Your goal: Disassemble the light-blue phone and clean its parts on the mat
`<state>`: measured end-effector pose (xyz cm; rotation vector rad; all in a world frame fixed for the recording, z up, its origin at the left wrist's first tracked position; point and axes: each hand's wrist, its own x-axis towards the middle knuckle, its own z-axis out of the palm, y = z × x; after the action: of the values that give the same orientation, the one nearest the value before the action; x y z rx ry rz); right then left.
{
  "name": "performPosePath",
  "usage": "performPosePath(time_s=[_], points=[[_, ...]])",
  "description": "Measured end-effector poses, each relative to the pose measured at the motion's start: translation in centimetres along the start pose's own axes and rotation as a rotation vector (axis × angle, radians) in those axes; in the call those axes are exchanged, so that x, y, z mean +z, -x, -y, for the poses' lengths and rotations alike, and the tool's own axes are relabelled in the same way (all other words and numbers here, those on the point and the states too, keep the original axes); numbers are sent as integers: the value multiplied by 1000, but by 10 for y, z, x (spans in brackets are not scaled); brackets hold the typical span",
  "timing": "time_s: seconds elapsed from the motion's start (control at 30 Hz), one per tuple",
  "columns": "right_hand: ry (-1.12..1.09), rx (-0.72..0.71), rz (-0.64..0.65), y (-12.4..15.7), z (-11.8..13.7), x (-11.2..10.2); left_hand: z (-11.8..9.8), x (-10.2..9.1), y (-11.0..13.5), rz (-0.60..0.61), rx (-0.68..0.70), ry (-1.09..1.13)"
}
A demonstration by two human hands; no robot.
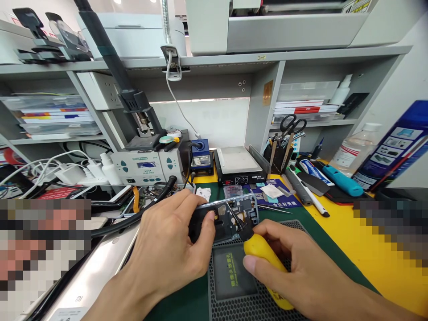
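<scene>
My left hand point(179, 234) grips an opened phone point(224, 218) by its left end, thumb on the near face and fingers over the far edge. The phone is tilted up, with its inner parts and frame showing. In my right hand point(294, 263) is a yellow-handled screwdriver point(267, 265), its dark shaft pointing up and left onto the phone's inside. Whether the tip sits in a screw is too small to tell. Beneath the phone lies a dark perforated mat point(230, 292) with a smooth rectangular patch and printed lettering.
Behind stand a rework station point(150, 165), a small heating plate point(239, 162) and a tool holder with scissors point(287, 129). A black hose point(123, 225) crosses at left over a Xiaomi device point(90, 272). Tweezers point(274, 208), a glue tube point(316, 171) and a bottle point(356, 149) lie or stand rightward.
</scene>
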<state>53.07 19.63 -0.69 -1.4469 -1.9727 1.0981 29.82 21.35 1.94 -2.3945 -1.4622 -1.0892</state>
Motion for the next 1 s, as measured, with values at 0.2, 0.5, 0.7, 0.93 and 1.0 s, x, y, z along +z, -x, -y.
performPosePath(time_s=[0.2,0.5,0.7,0.93,1.0], points=[[20,-9,2,1,1,1,-1,1,-2,7,1,0],[58,-36,7,1,4,0,-2,1,0,14,6,1],[42,-27,26,0,5,3,-4,1,0,26,12,2],[26,-41,40,1,7,4,-5,1,1,35,7,4],[12,-54,53,1,8,5,-7,0,1,38,-2,-6]])
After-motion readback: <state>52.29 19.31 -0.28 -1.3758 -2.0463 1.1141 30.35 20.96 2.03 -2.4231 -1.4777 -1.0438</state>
